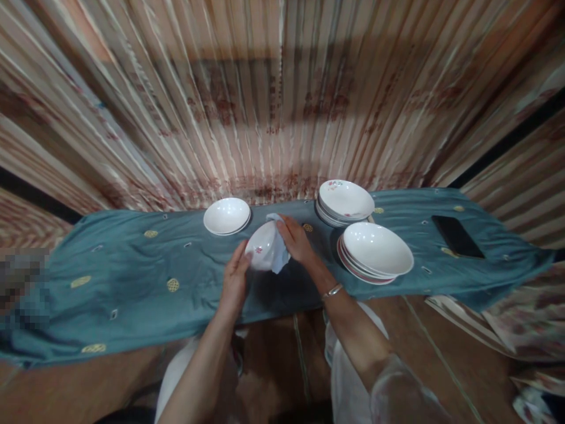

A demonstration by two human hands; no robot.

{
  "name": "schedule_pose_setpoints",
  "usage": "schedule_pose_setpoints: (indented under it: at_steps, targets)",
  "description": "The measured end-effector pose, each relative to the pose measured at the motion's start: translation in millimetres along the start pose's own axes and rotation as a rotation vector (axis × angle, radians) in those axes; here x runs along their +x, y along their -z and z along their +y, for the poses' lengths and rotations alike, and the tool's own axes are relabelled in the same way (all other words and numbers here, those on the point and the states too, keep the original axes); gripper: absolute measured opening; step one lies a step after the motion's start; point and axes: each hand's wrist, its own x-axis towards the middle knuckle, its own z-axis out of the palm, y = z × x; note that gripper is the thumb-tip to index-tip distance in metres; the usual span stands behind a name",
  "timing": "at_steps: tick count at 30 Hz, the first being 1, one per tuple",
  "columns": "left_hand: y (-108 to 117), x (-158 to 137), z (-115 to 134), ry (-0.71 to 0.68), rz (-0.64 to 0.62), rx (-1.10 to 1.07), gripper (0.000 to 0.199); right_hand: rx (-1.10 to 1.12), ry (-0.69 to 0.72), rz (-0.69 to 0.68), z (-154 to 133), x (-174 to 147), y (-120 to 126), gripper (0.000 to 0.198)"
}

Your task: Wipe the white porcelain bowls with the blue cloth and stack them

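A white bowl with a small red flower is held up, tilted on its side, above the middle of the cloth-covered table. My left hand grips its left rim, thumb on the near face. On the other side my right hand presses a pale blue cloth against the bowl's right side. Part of the bowl is hidden under that cloth. Just beyond my left hand lies a short stack of white bowls. To the right of my right hand stand a near stack of bowls and a far stack with flowers.
A teal tablecloth with yellow motifs covers the long narrow table. A black phone lies toward its right end. Behind the table hangs a striped, patterned curtain. Below the front edge, my knees flank a brown tiled floor.
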Motion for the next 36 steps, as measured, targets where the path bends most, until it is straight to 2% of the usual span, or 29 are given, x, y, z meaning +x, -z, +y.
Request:
schedule_pose_setpoints:
  at_steps: [5,10,16,21,27,33,36]
  targets:
    - [-6,1,16,0.037,-0.022,-0.045,0.042,-0.104,0.076,-0.100,-16,-2,-4,0.045]
    - [-9,1,14,0.072,-0.034,-0.063,0.034,-0.167,0.110,-0.109,-29,-5,-1,0.047]
    - [-8,3,9,0.012,-0.037,-0.096,0.028,-0.423,0.189,-0.170,-52,-30,-27,0.049]
    - [-6,2,9,0.015,0.006,-0.154,0.030,-0.450,0.260,-0.250,-57,-42,-39,0.047]
    - [-7,-4,12,0.073,-0.015,-0.139,0.036,-0.270,0.063,-0.113,-35,-25,-28,0.050]
    - [-4,-2,9,0.033,0.025,-0.166,0.040,0.200,-0.199,-0.035,12,-12,-28,0.050]
    - [-2,-1,9,0.041,0.043,-0.157,0.046,0.351,-0.288,0.006,30,-12,-34,0.055]
